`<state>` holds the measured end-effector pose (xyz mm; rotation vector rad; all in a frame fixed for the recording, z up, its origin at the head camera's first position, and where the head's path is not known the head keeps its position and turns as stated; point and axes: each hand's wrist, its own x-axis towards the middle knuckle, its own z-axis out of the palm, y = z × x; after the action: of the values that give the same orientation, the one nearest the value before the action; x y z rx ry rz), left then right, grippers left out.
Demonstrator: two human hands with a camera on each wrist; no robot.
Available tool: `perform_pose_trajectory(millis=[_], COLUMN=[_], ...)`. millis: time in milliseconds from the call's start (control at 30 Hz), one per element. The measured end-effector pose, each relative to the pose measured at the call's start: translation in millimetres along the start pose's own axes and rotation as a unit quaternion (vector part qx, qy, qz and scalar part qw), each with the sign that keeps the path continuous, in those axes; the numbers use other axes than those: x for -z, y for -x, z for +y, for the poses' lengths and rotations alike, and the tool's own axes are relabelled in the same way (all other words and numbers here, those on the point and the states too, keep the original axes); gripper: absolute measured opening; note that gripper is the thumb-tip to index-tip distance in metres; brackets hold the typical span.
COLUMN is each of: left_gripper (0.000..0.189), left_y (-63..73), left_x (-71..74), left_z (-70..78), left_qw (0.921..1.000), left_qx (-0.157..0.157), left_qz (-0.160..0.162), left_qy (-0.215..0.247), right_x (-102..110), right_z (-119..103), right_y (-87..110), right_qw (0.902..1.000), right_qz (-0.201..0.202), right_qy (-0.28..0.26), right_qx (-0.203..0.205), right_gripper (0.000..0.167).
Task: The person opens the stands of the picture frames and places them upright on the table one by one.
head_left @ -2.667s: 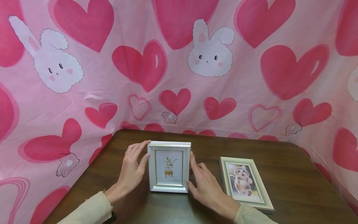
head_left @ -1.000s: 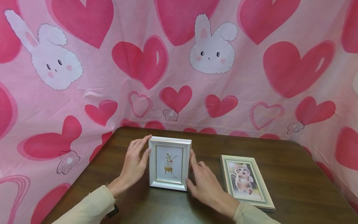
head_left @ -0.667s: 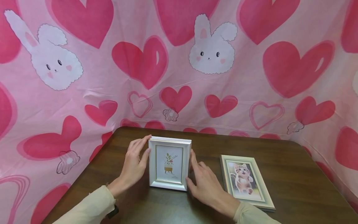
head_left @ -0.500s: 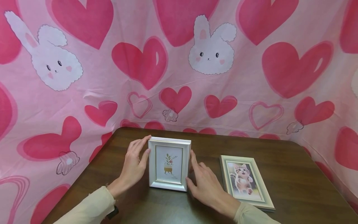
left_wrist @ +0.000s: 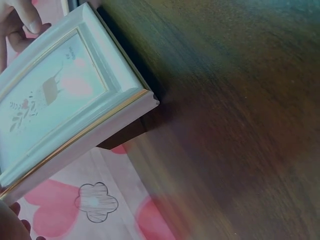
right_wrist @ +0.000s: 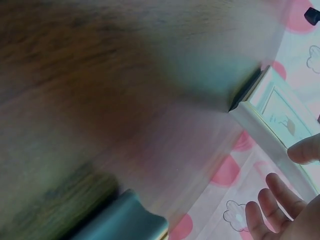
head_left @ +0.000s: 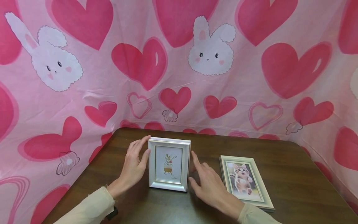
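A silver-white picture frame (head_left: 169, 185) with a potted-plant print stands upright on the dark wooden table. My left hand (head_left: 133, 166) holds its upper left side, fingertips at the top corner and thumb at the left edge. In the left wrist view, part of that hand (left_wrist: 11, 222) shows at the lower left, and a dark support leg (left_wrist: 122, 135) juts out behind the frame. Just off the frame's right edge is my right hand (head_left: 211, 185), its fingers extended and a small gap between. The right wrist view shows those spread fingers (right_wrist: 275, 202) beside the frame (right_wrist: 255, 120).
A cream-green picture frame (head_left: 267, 193) with a kitten photo lies flat to the right, near the right forearm. The brown table (head_left: 302, 174) has rounded far corners. Pink cloth (head_left: 179, 77) with hearts and rabbits hangs behind and at both sides.
My right hand has moved slightly right and come away from the edge of the white frame. My left hand and both frames keep their places, apart from slight camera shift.
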<state>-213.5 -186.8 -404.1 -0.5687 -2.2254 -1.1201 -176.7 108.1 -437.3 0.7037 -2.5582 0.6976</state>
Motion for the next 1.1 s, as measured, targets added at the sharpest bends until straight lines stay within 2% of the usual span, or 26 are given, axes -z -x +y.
perform_pose_trajectory(millis=[100,300,367,700,933,1100], left_gripper=[0.060,0.067,0.067,0.065,0.059,0.052], left_y=[0.8,6.0,7.1,13.1,15.2,20.5], left_x=[0.0,0.4,0.4,0.4,-1.3,-5.1], left_z=[-0.3,1.0,2.2,10.9,22.4,36.3], left_qw=[1.0000,0.9989,0.9989,0.9990,0.9974,0.9955], left_qx=[0.005,0.041,0.043,-0.003,-0.037,-0.071], left_qz=[-0.003,-0.008,-0.006,0.044,0.061,0.062], left_qy=[0.003,0.018,0.019,-0.002,0.002,0.016], right_x=[1,5,7,15,18,20], right_z=[2,4,5,10,11,9], right_y=[1.5,5.1,6.3,9.4,12.7,15.0], right_qw=[0.9999,0.9994,0.9992,0.9994,0.9959,0.9956], right_qz=[0.008,0.025,0.030,0.034,0.076,0.077], right_qy=[-0.001,0.002,0.002,-0.002,0.008,0.002], right_qx=[0.008,0.024,0.027,0.007,0.050,0.053], right_gripper=[0.097,0.099,0.100,0.097,0.087,0.074])
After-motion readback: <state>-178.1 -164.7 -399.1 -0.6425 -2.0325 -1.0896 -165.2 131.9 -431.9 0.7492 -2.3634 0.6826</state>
